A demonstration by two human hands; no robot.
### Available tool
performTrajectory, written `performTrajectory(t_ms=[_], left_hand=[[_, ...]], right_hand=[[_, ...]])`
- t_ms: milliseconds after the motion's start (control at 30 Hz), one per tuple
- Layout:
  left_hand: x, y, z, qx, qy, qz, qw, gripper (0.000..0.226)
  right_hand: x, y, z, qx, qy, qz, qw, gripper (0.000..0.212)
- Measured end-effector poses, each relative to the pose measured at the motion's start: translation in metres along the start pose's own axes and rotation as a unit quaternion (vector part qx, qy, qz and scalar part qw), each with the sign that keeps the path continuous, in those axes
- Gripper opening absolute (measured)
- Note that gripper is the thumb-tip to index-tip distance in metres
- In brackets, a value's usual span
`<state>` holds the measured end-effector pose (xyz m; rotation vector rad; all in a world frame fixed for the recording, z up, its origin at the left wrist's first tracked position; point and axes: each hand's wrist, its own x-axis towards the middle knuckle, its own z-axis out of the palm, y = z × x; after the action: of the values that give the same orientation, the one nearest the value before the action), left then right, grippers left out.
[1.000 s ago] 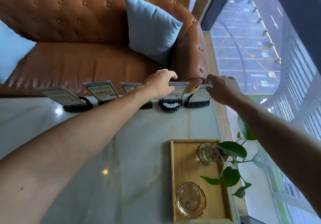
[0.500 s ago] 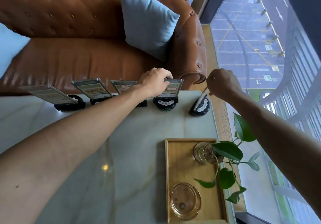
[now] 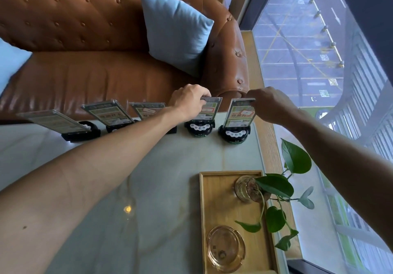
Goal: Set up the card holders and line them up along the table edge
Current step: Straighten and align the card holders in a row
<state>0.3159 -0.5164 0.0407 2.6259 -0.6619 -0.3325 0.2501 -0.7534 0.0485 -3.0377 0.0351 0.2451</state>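
Left hand [image 3: 188, 101] pinches the top edge of the fourth card holder [image 3: 202, 116], right hand [image 3: 270, 103] grips the top corner of the end holder [image 3: 237, 120], which stands upright near the desk's [image 3: 170, 178] right corner. All five sit along the far edge by the sofa [image 3: 95, 40]; the third one's base looks hidden behind the arm. Plenty of bare desk before the wooden tray [image 3: 204, 210].

1. Both forearms are bare to the frame edge; no sleeves show.
2. The left hand [image 3: 189, 100] carries no ring, watch or glove.
3. The right hand [image 3: 269, 103] is equally unadorned.
4. A small dark mole marks the left forearm.
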Motion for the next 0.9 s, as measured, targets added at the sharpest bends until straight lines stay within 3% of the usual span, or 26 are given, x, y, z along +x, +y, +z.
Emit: performTrajectory(t_ms=[900], left_hand=[[0.014,0.004,-0.001,-0.024,-0.012,0.016,1.0,0.024]], right_hand=[[0.009,0.016,0.001,0.037,0.022,0.02,0.999,0.022]])
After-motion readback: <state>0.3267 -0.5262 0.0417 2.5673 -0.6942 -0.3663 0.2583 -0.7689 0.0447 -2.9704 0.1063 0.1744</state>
